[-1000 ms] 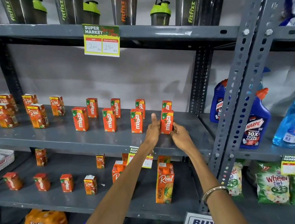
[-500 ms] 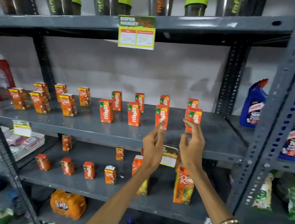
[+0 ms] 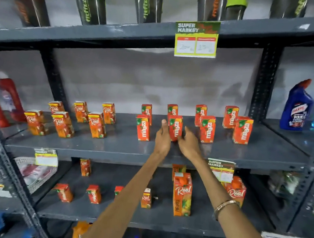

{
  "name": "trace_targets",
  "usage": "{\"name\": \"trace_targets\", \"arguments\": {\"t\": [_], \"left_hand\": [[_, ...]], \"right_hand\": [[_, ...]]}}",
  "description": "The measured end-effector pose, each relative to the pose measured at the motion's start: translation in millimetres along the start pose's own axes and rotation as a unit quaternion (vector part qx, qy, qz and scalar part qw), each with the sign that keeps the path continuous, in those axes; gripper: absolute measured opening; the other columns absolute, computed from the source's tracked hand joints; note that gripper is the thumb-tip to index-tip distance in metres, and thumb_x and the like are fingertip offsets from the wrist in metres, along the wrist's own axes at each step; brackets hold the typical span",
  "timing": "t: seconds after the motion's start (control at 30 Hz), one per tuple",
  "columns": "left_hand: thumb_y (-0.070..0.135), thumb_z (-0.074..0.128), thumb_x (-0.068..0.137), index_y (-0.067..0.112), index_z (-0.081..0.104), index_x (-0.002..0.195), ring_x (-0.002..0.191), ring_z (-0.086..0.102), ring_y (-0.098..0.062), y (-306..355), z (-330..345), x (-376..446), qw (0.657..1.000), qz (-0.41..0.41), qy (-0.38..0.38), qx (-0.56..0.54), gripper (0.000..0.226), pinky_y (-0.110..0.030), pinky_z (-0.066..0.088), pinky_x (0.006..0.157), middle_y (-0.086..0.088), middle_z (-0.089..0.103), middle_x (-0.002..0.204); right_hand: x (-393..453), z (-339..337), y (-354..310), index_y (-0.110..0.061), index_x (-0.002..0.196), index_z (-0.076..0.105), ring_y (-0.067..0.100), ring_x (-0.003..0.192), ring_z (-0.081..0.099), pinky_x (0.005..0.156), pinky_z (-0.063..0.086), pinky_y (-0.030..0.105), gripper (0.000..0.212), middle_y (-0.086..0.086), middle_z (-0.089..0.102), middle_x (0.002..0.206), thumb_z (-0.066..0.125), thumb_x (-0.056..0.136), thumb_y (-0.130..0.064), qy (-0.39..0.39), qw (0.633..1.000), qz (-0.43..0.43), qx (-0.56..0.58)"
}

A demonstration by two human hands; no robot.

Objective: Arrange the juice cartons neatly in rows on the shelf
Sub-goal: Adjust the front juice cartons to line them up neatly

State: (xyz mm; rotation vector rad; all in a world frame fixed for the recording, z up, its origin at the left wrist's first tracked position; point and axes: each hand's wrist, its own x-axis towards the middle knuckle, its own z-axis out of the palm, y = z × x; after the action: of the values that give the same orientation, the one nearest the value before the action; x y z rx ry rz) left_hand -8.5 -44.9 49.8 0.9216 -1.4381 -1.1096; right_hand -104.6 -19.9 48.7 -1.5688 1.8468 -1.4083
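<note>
Grey metal shelf (image 3: 112, 147): an upright orange Maaza juice carton (image 3: 175, 127) is flanked by left hand (image 3: 162, 136) and right hand (image 3: 189, 146), fingers loosely spread, seemingly touching its sides.

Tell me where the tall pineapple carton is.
Head view: the pineapple carton stands upright on the lower shelf, right of centre, between the two forearms, directly below the Maaza carton the hands flank.
</note>
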Motion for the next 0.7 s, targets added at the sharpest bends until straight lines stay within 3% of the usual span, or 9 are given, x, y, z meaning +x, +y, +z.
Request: {"name": "trace_targets", "arguments": {"t": [0.07, 0.17, 0.3, 0.4, 0.47, 0.53, 0.6, 0.7], "left_hand": [[0.055, 0.018, 0.103, 0.020, 0.069, 0.103, 0.106, 0.064, -0.019, -3, -1, 6, 1.000, -0.012, -0.015, 0.020, 0.062, -0.039, 0.044, 0.106, -0.013, 0.071, 0.116], [0.056, 0.017, 0.103, 0.014, 0.071, 0.105, 0.103, 0.066, -0.020, -6, -3, 8, 0.999, -0.019, -0.023, 0.018, 0.068, -0.042, 0.047, 0.107, -0.012, 0.072, 0.110], [0.060, 0.018, 0.101, 0.015, 0.073, 0.109, 0.108, 0.067, -0.024, -9, -8, 12, 0.999, -0.022, -0.041, 0.003, 0.072, -0.047, 0.045, 0.110, -0.018, 0.073, 0.109], [0.073, 0.019, 0.094, 0.036, 0.074, 0.092, 0.115, 0.065, -0.018, -20, -9, 18, 0.998, -0.026, -0.049, -0.015, 0.066, -0.049, 0.041, 0.114, -0.002, 0.073, 0.113], [0.082, 0.021, 0.086, 0.043, 0.073, 0.086, 0.117, 0.063, -0.018, -24, -10, 20, 0.998, -0.037, -0.051, -0.017, 0.066, -0.051, 0.038, 0.116, -0.002, 0.071, 0.118], [0.081, 0.020, 0.086, 0.042, 0.070, 0.083, 0.111, 0.063, -0.016, -20, -10, 18, 0.998, -0.040, -0.046, -0.027, 0.063, -0.052, 0.037, 0.116, -0.001, 0.071, 0.117], [0.071, 0.018, 0.092, 0.040, 0.067, 0.083, 0.102, 0.063, -0.012, -17, -10, 17, 0.998, -0.046, -0.041, -0.030, 0.059, -0.052, 0.037, 0.116, 0.009, 0.071, 0.102], [0.069, 0.018, 0.095, 0.040, 0.066, 0.085, 0.105, 0.062, -0.012, -18, -10, 18, 0.997, -0.054, -0.044, -0.021, 0.057, -0.052, 0.036, 0.116, 0.013, 0.068, 0.101]], "right_hand": [[4, 3, 4, -0.009, 0.118, 0.060, 0.033, 0.108, 0.066, 0.082, 0.049, 0.036, 0.026, 0.013, 0.070, 0.116, 0.052, 0.100, -0.024, -0.015, 1.000, -0.006, -0.011], [7, 4, 7, -0.012, 0.122, 0.060, 0.030, 0.104, 0.068, 0.085, 0.053, 0.039, 0.028, 0.011, 0.072, 0.114, 0.052, 0.100, -0.026, -0.032, 0.999, -0.019, -0.035], [7, 6, 9, -0.012, 0.122, 0.059, 0.027, 0.097, 0.069, 0.078, 0.050, 0.032, 0.029, 0.010, 0.072, 0.109, 0.051, 0.100, -0.029, -0.044, 0.998, -0.038, -0.038], [7, 6, 13, -0.013, 0.126, 0.059, 0.026, 0.103, 0.068, 0.085, 0.053, 0.034, 0.030, 0.009, 0.071, 0.115, 0.053, 0.100, -0.027, -0.055, 0.997, -0.050, -0.032], [7, 5, 14, -0.015, 0.130, 0.056, 0.026, 0.106, 0.068, 0.090, 0.054, 0.037, 0.034, 0.008, 0.070, 0.119, 0.053, 0.100, -0.028, -0.069, 0.996, -0.051, -0.030], [7, 4, 14, -0.016, 0.136, 0.052, 0.026, 0.109, 0.067, 0.095, 0.054, 0.041, 0.039, 0.007, 0.068, 0.124, 0.053, 0.100, -0.030, -0.082, 0.995, -0.056, -0.026], [7, 4, 13, -0.017, 0.138, 0.049, 0.027, 0.109, 0.067, 0.095, 0.054, 0.041, 0.040, 0.007, 0.068, 0.125, 0.052, 0.100, -0.028, -0.090, 0.994, -0.062, -0.028], [6, 5, 14, -0.017, 0.138, 0.048, 0.026, 0.106, 0.068, 0.090, 0.055, 0.037, 0.039, 0.007, 0.069, 0.122, 0.052, 0.101, -0.027, -0.092, 0.993, -0.065, -0.037]]}}
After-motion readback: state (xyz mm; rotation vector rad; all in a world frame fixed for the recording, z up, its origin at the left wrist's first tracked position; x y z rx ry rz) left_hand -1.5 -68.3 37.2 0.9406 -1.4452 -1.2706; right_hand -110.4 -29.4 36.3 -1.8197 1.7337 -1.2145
